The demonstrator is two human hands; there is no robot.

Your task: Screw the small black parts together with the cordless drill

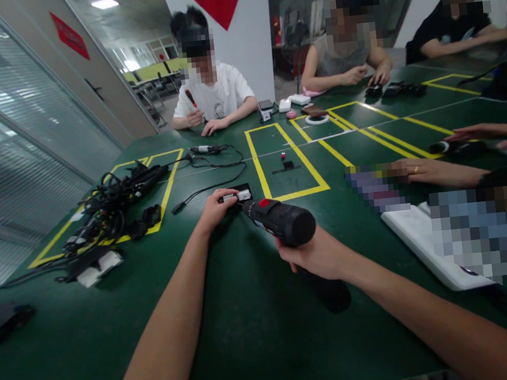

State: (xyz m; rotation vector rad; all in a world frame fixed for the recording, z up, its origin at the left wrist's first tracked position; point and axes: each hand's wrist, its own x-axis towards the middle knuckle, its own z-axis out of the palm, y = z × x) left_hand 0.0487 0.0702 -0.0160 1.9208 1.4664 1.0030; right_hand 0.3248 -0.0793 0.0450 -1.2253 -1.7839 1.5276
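My right hand (311, 253) is wrapped round the grip of a black cordless drill (285, 220) with a red switch on top. Forward and to the left, the drill's tip points at a small black-and-white device (243, 193) on the table. Whether the bit touches the device cannot be made out. The fingers of my left hand (217, 208) are closed on the near left side of this device, pressing it to the tabletop. Part of the device is hidden behind those fingers and the drill's front end.
Tangled black cables (118, 203) lie inside yellow tape at left, with a loose cable (211, 188) trailing toward my left hand. Small black parts (287, 165) lie in the middle taped box. At right are a white power bank-like slab (429, 245) and another person's hand (431, 171).
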